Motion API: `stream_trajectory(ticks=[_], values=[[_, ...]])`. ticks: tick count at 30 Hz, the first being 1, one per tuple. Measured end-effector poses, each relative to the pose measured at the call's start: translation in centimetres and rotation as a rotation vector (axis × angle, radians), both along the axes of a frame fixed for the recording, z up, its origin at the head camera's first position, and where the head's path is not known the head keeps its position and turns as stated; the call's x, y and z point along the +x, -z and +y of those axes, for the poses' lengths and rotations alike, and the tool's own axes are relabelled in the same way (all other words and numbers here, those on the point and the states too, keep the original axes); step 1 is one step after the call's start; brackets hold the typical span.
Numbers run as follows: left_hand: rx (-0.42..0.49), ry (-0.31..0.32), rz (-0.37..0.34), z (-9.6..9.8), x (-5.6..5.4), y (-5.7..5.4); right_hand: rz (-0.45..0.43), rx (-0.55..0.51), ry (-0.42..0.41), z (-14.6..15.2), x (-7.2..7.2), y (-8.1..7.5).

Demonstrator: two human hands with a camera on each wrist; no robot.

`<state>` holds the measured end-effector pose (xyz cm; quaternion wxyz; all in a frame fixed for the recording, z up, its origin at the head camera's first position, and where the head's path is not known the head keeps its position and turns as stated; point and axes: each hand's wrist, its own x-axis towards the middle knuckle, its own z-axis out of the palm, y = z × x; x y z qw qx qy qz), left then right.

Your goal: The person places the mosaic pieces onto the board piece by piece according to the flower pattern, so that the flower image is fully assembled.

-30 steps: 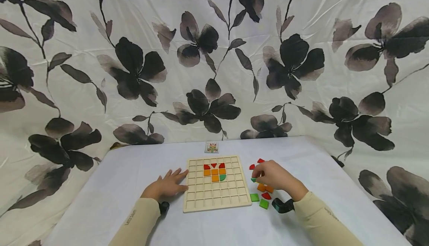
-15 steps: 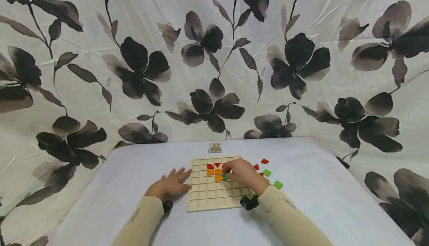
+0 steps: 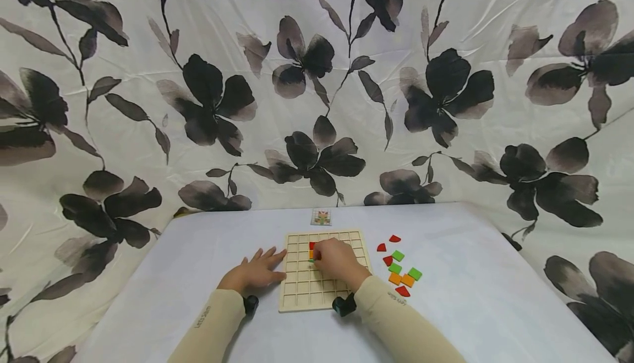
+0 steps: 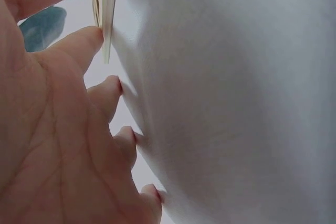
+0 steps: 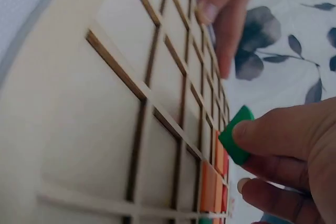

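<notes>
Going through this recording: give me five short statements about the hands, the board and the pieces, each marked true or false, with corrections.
1. The right hand pinches a green piece. True.
2. The left hand touches the edge of the grid board. True.
3. The picture card lies on top of the grid board. False: the picture card lies on the white tabletop, beyond the grid board's far edge.
4. The loose pieces right of the grid board in the head view are all red. False: they are red, green and orange.
5. Orange pieces sit in cells of the grid board. True.
</notes>
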<state>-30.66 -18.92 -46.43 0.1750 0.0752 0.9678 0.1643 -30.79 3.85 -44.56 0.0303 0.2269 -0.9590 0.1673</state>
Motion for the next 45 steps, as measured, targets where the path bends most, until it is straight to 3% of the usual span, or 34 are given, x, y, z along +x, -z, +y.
stream_trajectory(ticks=[7,16,26,33,40,45], values=[[0.001,0.015,0.024,0.0,0.0,-0.1,0.031,0.08,-0.004,-1.0,0.4,0.2],[0.002,0.013,0.02,0.0,0.1,-0.1,0.0,0.019,-0.003,-1.4,0.1,0.5],[0.006,0.01,0.029,0.0,0.3,0.0,0.036,0.094,0.05,-2.0,0.3,0.7],[0.009,0.0,0.017,0.1,0.4,-0.1,0.029,0.065,0.084,-1.9,0.4,0.4],[-0.005,-0.01,0.006,0.3,0.5,-0.1,-0.006,0.005,0.033,0.2,0.0,0.7],[-0.011,-0.017,0.008,0.4,0.3,-0.1,-0.043,-0.004,0.072,3.8,-0.7,0.2]])
